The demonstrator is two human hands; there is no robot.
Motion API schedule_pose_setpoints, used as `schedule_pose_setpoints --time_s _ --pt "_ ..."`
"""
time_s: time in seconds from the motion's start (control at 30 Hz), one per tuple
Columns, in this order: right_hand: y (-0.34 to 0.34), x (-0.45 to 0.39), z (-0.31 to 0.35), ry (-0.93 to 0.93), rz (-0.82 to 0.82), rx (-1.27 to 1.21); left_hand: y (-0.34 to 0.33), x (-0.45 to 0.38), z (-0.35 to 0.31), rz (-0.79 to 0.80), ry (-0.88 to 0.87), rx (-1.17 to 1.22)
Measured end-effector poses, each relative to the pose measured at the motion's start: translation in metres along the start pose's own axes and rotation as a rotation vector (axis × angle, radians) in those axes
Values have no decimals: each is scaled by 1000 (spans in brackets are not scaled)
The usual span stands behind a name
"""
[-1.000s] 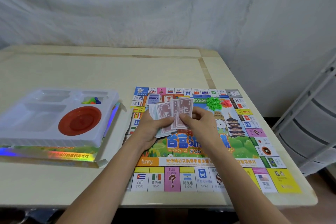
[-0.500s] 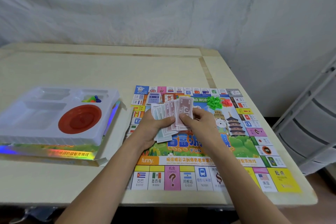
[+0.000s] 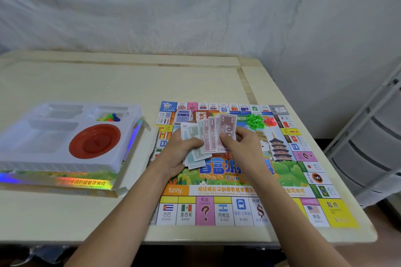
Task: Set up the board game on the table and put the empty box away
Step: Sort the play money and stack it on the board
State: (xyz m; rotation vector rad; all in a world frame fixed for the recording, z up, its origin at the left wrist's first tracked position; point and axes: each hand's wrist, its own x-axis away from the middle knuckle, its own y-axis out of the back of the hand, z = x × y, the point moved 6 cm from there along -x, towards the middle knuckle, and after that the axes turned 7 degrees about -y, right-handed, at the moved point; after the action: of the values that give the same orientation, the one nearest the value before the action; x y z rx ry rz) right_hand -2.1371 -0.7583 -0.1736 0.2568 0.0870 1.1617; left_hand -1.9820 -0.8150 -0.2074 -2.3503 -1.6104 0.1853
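Observation:
The colourful game board (image 3: pixel 238 191) lies flat on the right half of the table. Over its middle, my left hand (image 3: pixel 180 154) holds a fanned stack of paper play money (image 3: pixel 201 136). My right hand (image 3: pixel 240 145) pinches the rightmost pink note (image 3: pixel 226 130) of that fan. Small green houses (image 3: pixel 255 120) and red pieces (image 3: pixel 269 121) sit in piles near the board's far edge, beside two card decks (image 3: pixel 183 115). The open game box (image 3: pixel 84 183) lies at the left with its white plastic insert tray (image 3: pixel 121 158), which holds a red dish (image 3: pixel 94 141) and some coloured pawns (image 3: pixel 110 117).
The pale wooden table (image 3: pixel 108 80) extends behind the board and box. A white sheet (image 3: pixel 195 6) hangs along the back. A grey plastic drawer unit (image 3: pixel 373 147) stands off the table's right edge.
The money fan has spread wider in my left hand, and my right hand has slid the rightmost pink note further out to the right.

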Motion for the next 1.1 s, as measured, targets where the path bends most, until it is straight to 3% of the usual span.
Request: schedule_pose_setpoints --time_s 0.13,0.4,0.77,0.97,1.03,1.1 --pt "7 -2 -5 -24 -65 -80 3 0 -2 -80 -2 41" --pt "-7 3 -10 -49 49 -148 0 0 -2 -36 -65 16" --pt "-13 2 -11 -86 65 -148 0 0 -3 -14 -158 -35" --pt "-6 4 -2 -114 58 -345 4 -1 -15 -52 -152 71" --pt "-2 4 4 -94 73 -372 3 0 -22 -65 -137 77" --pt "-1 6 13 5 70 -249 2 0 -30 -90 -156 17"
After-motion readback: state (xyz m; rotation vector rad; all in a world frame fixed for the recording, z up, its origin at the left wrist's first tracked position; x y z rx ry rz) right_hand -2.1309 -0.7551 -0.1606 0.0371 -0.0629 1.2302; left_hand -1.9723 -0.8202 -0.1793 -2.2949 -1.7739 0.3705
